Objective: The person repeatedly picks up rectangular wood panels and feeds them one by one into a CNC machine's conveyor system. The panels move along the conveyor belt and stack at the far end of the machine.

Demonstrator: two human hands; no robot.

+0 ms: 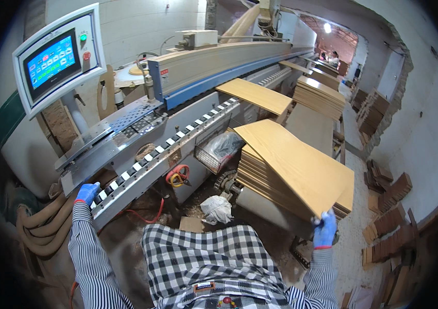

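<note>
My right hand (325,228), in a blue glove, grips the near corner of a wood-grain panel (300,162). That panel lies turned askew on top of a stack of similar panels (257,174). My left hand (87,193), also gloved in blue, rests at the near end of the machine's roller rail (138,166), beside the metal infeed table (99,164); its fingers are partly hidden, and no panel is at it. Farther along, another wood-grain panel (257,95) lies across the rail, against the blue-edged beam (203,87) of what looks like an edge banding machine.
A control screen (53,60) stands at the upper left. Orange-handled scissors (178,176) hang under the rail near a wire basket (207,156). Ribbed hoses (45,235) lie at the lower left. More panel stacks (317,96) stand beyond, and dark boards (389,228) along the right wall.
</note>
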